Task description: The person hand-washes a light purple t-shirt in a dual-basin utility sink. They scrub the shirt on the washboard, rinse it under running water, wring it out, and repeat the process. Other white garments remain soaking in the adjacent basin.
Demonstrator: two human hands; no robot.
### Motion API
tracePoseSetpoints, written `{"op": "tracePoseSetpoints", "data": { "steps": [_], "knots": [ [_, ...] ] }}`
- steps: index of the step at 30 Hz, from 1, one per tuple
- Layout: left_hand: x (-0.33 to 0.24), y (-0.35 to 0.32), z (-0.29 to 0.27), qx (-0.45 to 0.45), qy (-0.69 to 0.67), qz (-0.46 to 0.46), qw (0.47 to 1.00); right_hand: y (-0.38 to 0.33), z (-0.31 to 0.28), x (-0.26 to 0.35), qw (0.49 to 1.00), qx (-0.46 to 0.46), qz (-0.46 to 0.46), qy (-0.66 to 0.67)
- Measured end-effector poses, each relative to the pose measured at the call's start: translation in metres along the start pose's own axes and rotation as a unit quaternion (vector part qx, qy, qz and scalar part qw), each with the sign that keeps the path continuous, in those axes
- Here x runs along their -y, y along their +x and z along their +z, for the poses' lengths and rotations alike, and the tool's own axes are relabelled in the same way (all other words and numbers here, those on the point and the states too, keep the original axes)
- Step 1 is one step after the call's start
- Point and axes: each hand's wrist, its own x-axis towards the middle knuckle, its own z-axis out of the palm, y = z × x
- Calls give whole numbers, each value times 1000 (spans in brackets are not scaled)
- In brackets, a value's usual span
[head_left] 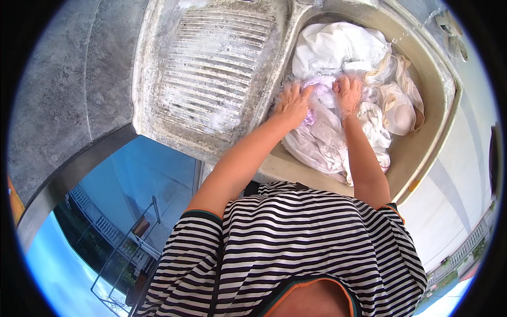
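Wet laundry fills the right-hand basin [425, 138] of a stone washing sink. My left hand [292, 107] is at the basin's left wall, fingers bent around a lavender cloth [320, 82] that shows on either side of it. Just to the right, my right hand [348, 95] is curled down over the same cloth, its fingertips partly hidden in the fabric. Beyond my hands lies a bulky white cloth [338, 47]. Nearer to me is a pale, whitish garment [320, 145], with another white piece [371, 120] beside it. A beige padded bra [398, 108] rests at the right.
Left of the basin is the sink's ridged washboard [216, 63], worn and stained. A raised divider [272, 74] separates the two. A grey slab [58, 79] extends to the far left. A metal rack [127, 248] stands lower left.
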Motion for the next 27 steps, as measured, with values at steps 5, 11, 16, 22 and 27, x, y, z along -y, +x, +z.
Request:
{"op": "tracePoseSetpoints", "data": {
  "steps": [5,11,16,22,27],
  "knots": [
    [-1,14,2,148,32,48,987,15,-21,-4,995,77,-51,-46],
    [-5,19,-63,-17,-176,53,983,39,-39,23,992,34,57,105],
    [1,5,-184,-88,-305,59,946,63,-83,83,756,68,344,553],
    [56,-17,-282,-256,-570,30,780,136,-215,265,652,65,152,740],
    [152,-22,-252,-173,-567,-154,790,154,-189,326,704,122,23,699]
  ]
}}
